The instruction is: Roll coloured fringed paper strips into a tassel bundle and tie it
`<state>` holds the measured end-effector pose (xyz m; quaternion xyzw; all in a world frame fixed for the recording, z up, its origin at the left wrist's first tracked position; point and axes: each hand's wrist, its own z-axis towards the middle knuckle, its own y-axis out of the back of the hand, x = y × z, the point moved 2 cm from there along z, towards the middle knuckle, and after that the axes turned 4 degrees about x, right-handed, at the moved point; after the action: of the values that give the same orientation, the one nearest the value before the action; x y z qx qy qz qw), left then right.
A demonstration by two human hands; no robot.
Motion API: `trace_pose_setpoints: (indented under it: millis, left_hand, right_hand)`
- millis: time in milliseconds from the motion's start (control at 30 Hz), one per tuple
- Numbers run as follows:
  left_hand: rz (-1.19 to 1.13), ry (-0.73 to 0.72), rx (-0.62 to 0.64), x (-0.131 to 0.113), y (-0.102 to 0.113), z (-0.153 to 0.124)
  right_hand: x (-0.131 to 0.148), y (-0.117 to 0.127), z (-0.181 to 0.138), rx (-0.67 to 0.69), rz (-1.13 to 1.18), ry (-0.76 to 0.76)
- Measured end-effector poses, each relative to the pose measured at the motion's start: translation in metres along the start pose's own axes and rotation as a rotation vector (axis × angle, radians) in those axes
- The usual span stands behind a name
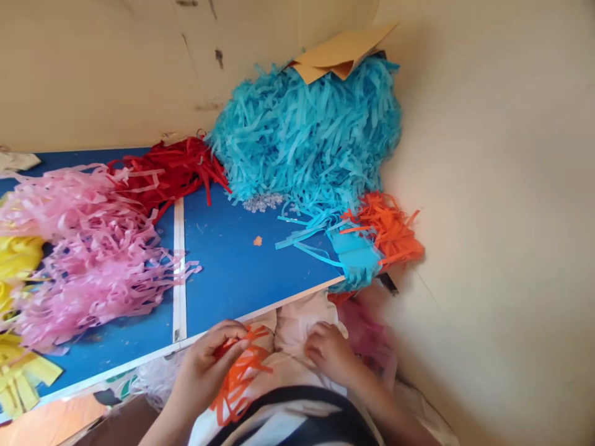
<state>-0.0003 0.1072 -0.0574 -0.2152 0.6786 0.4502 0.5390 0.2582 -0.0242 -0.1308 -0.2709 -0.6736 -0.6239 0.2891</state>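
My left hand (216, 356) is closed in a pinch on a fringed orange tissue paper strip (242, 371). The cut ends of the strip hang over my lap below the table edge. To the right, my right hand (328, 350) is curled over the pale cloth (302, 322) on my lap, a short way from the orange fringe. Its fingertips are partly hidden, and whether anything small is in them does not show.
On the blue table (223, 266) lie fringed paper piles: pink (93, 248), red (171, 167), yellow (23, 371), large light blue (311, 130) and orange (390, 229). Tan paper (344, 52) tops the light blue pile. A wall (502, 217) stands close on the right.
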Motion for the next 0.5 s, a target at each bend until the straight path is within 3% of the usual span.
trace_pose_setpoints:
  millis: [100,200,300,400,500]
  left_hand:
    - [-0.099,0.069,0.079,-0.012,-0.026,0.004]
    - [-0.218,0.208,0.333,-0.02,-0.062,0.002]
    - [-0.274,0.32,0.579,-0.017,-0.088,0.002]
    - [-0.183,0.269,0.534,-0.007,-0.089,0.01]
    - [-0.029,0.215,0.416,0.003,-0.081,0.018]
  right_hand:
    - [0.011,-0.003,0.006,-0.018,0.03,0.006]
    - [0.03,0.006,0.012,-0.033,0.117,-0.009]
    - [0.032,0.029,0.007,-0.045,0.469,-0.145]
    - [0.013,0.072,-0.01,-0.166,0.957,-0.147]
    - [-0.01,0.125,-0.03,-0.529,1.192,-0.083]
